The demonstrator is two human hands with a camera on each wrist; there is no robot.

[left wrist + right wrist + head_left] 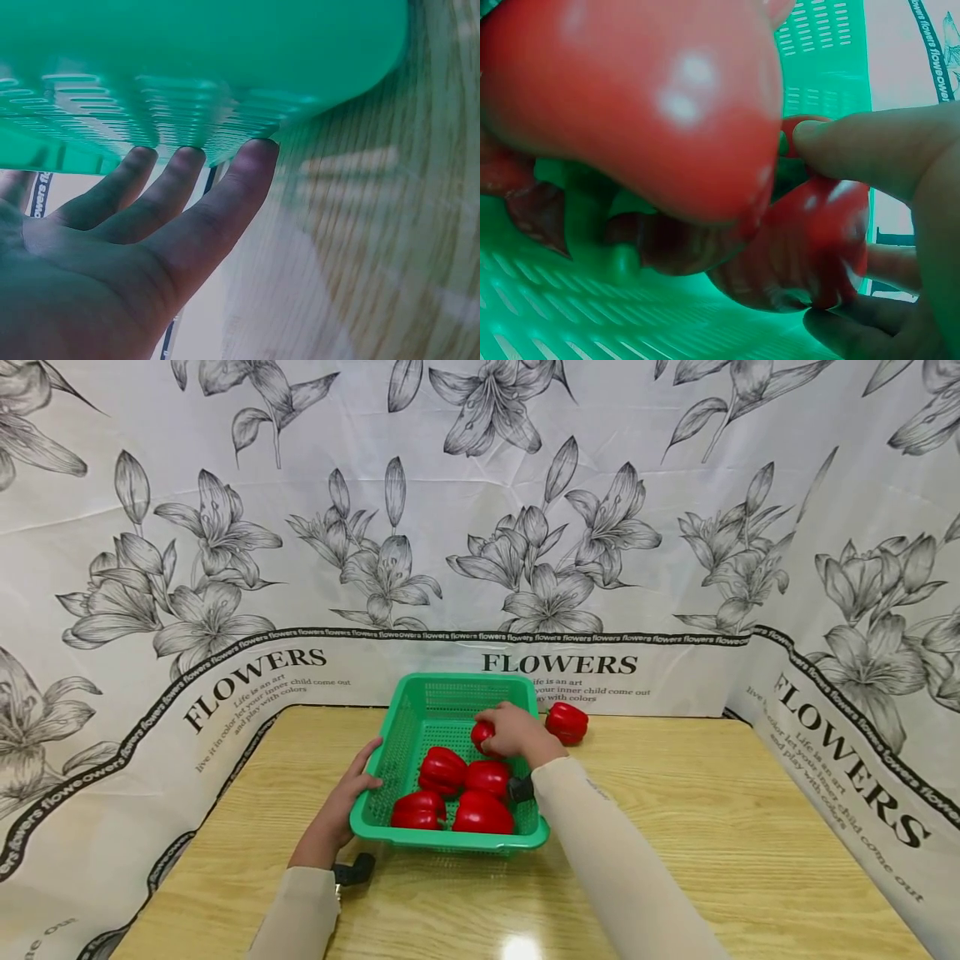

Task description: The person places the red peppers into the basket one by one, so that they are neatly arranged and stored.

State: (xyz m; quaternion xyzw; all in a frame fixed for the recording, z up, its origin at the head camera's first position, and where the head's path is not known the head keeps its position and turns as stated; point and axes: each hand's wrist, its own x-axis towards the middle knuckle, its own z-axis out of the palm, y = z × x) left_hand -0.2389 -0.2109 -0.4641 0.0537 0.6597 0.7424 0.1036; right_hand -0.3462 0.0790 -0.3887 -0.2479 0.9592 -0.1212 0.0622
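A green perforated plastic basket (450, 838) stands on the wooden table. Inside it, my right hand (521, 733) holds a red bell pepper (482, 737) near the right wall. The right wrist view shows thumb and fingers round that pepper (802, 247), with another large pepper (645, 97) close to the camera. Several more red bell peppers (442, 771) lie in the basket's near half. At the basket's left side, my left hand (345, 797) has its fingers spread; their tips touch or nearly touch the outer wall (225, 45) in the left wrist view.
One red bell pepper (567, 724) lies on the table outside the basket, at its far right corner. Table surface (712, 810) extends to the right. White flower-printed cloth (420, 660) hangs behind the table and along both sides.
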